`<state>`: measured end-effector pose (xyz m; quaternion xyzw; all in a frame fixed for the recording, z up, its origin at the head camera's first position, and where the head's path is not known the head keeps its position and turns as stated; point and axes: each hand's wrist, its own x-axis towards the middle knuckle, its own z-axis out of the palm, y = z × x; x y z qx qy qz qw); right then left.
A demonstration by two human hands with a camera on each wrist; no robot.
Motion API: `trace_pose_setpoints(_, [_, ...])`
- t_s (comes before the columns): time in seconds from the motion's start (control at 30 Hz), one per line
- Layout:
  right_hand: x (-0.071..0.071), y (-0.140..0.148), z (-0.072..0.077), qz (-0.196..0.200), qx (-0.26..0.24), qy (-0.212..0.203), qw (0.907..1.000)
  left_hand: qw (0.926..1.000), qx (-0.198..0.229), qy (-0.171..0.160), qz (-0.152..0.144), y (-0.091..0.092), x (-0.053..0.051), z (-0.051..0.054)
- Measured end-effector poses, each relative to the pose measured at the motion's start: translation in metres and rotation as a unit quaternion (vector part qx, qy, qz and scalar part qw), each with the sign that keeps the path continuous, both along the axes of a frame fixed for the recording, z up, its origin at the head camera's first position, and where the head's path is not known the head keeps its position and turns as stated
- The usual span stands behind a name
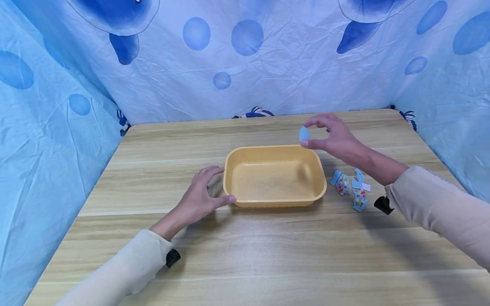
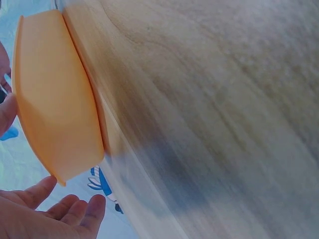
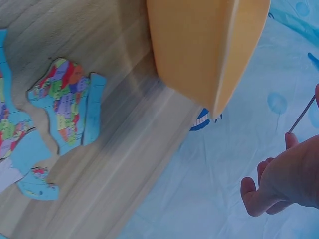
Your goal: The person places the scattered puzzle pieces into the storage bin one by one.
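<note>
Pinching a small pale-blue piece (image 1: 304, 134) between thumb and fingertip, the right hand (image 1: 334, 134) is hovering by the far-right corner of a shallow yellow tray (image 1: 275, 203). We are seeing the piece's broad face in the head view, but only its thin dark edge from the right wrist. At the opposite end of the tray, the left hand (image 1: 200, 195) is spreading its fingers: its thumb is touching the rim at the near corner, and a fingertip is meeting the rim farther along. Between the two hands, the tray is sitting on a wooden table (image 1: 260, 259).

Nearer the body than the right hand, just left of its forearm, several flat pieces are lying close together. Among them we are noticing one printed with a many-coloured map (image 3: 65, 107), a narrow blue strip (image 3: 94, 109) lying along its side, a plain blue piece (image 3: 30, 152), a whitish piece (image 3: 7, 174) and a small curved piece (image 3: 40, 188).

As for progress, we are counting one piece lifted, while the others are lying on the table, held by neither hand. Between the hands, the tray's bare floor is showing, with a soft shadow falling toward the right hand. We are judging the work to be at an early stage, with most pieces awaiting handling.
</note>
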<state>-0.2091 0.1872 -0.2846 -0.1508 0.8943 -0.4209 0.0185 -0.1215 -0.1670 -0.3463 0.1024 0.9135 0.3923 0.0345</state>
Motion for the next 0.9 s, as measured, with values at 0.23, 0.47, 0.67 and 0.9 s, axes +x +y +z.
trace_pose_setpoints(0.23, [-0.003, -0.01, 0.0, 0.012, -0.003, -0.004, 0.9999, 1.0, 0.001, 0.004, -0.002, -0.001, 0.0, -0.001])
trace_pose_setpoints(0.47, [-0.004, -0.024, 0.004, 0.032, -0.007, -0.021, 0.9993, 1.0, -0.001, 0.003, -0.002, -0.001, 0.0, -0.002])
trace_pose_setpoints(0.67, [-0.008, -0.038, 0.001, 0.054, -0.012, -0.03, 0.998, 1.0, 0.003, 0.004, -0.004, -0.001, 0.0, -0.003])
trace_pose_setpoints(0.9, [-0.012, -0.055, -0.004, 0.078, -0.017, -0.033, 0.9963, 1.0, 0.004, 0.004, -0.005, 0.0, 0.0, -0.004])
